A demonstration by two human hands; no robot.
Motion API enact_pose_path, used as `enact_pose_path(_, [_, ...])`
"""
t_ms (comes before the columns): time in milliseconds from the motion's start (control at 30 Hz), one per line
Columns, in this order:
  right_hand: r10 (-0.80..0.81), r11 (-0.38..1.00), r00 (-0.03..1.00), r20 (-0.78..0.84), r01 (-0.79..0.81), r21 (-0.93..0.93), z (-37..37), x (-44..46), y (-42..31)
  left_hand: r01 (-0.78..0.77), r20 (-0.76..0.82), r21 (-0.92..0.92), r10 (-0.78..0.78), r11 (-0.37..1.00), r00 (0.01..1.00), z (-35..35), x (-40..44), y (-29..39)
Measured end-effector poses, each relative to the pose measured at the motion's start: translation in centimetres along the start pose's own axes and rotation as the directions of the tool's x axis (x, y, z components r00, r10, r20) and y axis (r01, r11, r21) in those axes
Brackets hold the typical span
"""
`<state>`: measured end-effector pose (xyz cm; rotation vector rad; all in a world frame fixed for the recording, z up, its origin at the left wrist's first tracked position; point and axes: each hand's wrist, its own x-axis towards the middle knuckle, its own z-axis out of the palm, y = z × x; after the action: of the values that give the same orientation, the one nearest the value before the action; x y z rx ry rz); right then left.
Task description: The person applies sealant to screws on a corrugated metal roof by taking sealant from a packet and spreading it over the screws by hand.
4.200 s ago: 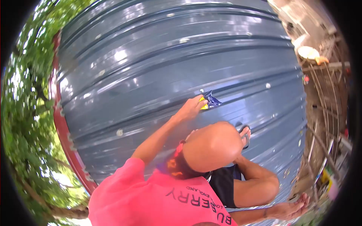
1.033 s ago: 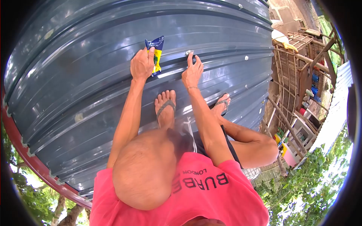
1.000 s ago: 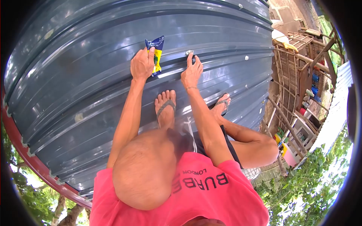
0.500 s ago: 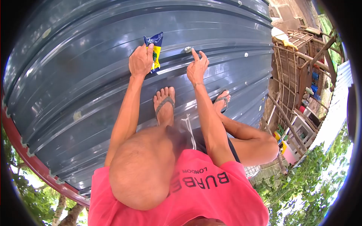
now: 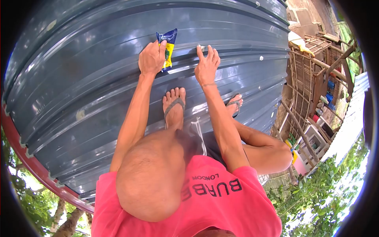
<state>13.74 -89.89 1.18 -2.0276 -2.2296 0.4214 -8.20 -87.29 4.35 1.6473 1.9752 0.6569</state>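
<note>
My left hand (image 5: 152,58) is closed around a blue and yellow plastic packet (image 5: 169,50), its thumb lying along the packet's near side. The packet is held just above the dark grey ribbed metal roofing (image 5: 98,63). To the right of it, my right hand (image 5: 206,68) reaches forward with its fingers bent and apart, holding nothing I can see. Its fingertips are at a small whitish-grey dab (image 5: 203,48) on a roof rib, partly hidden behind them. Whether they press on the dab, I cannot tell.
Below my hands, my feet in dark flip-flops (image 5: 174,106) stand on the sheet. More pale dabs, such as one dab (image 5: 261,58), dot the roofing. A red edge trim (image 5: 23,154) runs along the left. Past the right edge lie a bamboo structure (image 5: 312,43) and foliage.
My right fingers have moved forward over the grey dab, which showed more fully before, and have spread apart. My left hand keeps hold of the packet. The view has shifted slightly.
</note>
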Motion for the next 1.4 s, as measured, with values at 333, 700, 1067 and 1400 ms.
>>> enact_pose_path(333, [-0.091,0.986,0.996,-0.003,0.089,-0.139,-0.2,-1.7,-0.2,-0.006,0.005,0.014,0.006,1.0,1.0,0.1,-0.1,-0.2])
enact_pose_path(700, [0.027,1.0,1.0,0.0,-0.027,0.011,-0.6,1.0,1.8,0.006,0.005,0.008,-0.006,1.0,1.0,-0.1,0.0,0.1])
enact_pose_path(1067, [0.311,0.878,0.949,0.058,-0.31,0.365,2.7,-1.1,-1.1,-0.035,-0.025,0.019,0.036,0.999,0.999,0.1,-0.1,-0.2])
enact_pose_path(1400, [0.004,0.999,1.0,-0.008,-0.004,-0.032,1.9,-2.4,-0.6,-0.034,-0.025,0.027,0.034,0.999,0.999,0.0,0.0,-0.1])
